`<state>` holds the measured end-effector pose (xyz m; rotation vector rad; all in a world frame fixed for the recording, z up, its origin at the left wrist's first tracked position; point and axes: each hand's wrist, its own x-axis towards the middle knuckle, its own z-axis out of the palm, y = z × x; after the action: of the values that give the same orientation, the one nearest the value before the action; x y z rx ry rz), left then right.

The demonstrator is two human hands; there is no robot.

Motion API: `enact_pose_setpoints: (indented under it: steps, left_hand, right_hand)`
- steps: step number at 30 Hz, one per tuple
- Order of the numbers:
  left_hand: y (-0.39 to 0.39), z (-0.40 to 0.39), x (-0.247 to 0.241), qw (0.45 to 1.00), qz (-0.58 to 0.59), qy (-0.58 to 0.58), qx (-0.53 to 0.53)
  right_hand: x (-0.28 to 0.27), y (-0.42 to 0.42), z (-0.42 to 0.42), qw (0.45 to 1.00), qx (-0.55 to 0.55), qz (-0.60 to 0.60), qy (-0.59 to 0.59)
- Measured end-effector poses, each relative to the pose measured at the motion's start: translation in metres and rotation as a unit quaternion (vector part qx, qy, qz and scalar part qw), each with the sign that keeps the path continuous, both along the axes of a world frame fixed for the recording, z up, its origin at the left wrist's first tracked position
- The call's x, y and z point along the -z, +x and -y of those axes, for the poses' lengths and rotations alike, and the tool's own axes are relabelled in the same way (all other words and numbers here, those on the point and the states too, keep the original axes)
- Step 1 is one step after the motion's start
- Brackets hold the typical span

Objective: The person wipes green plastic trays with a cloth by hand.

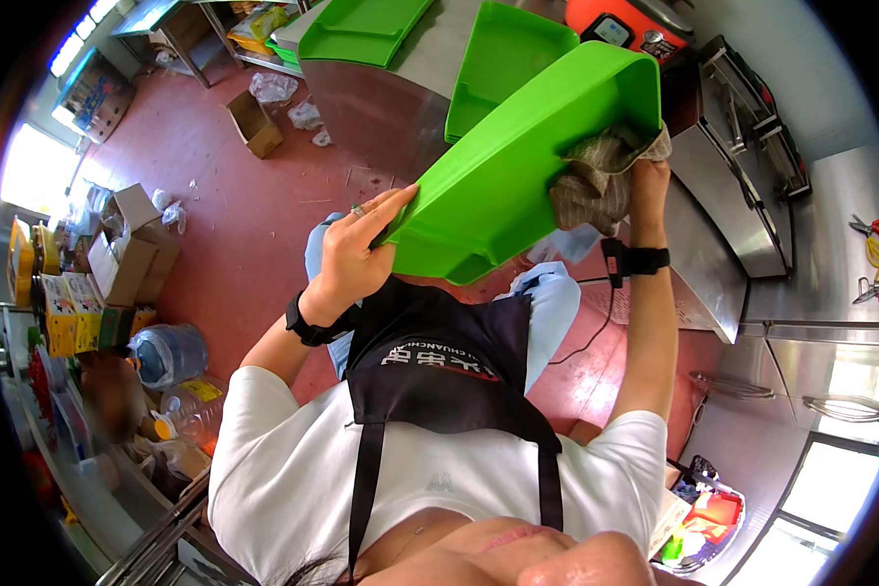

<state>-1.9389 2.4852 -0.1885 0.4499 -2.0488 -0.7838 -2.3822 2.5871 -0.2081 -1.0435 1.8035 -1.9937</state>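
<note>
A green plastic tray (483,190) is held up on a tilt in front of my black apron (439,366). My left hand (359,249) grips its near left end, thumb and fingers on opposite sides of the wall. At the far right end, my right hand (648,183) holds a bunched grey-brown striped cloth (601,179) against the inside of the tray. The cloth hides most of the right-hand fingers. Just beyond, another green tray (509,62) lies on the steel table (439,44), with a further green tray (366,29) to its left.
An orange-red appliance with a display (630,29) stands behind the trays. Steel equipment (732,198) flanks my right arm; scissors (868,228) lie on a steel surface there. Cardboard boxes (135,249) and a large water bottle (168,355) sit at left. A small open carton (254,124) rests on the red floor.
</note>
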Motion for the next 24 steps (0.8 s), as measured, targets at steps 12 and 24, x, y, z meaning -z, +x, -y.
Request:
enact_pose_setpoints:
  steps: [12,24]
  left_hand:
    - [-0.013,0.002,0.008,0.990,-0.088,0.070,-0.090]
    - [0.001,0.018,0.011,0.964,-0.161,0.198,-0.081]
  right_hand:
    - [0.055,0.142,0.036,0.982,-0.044,0.092,-0.159]
    - [0.072,0.226,0.034,0.934,-0.153,0.264,-0.184]
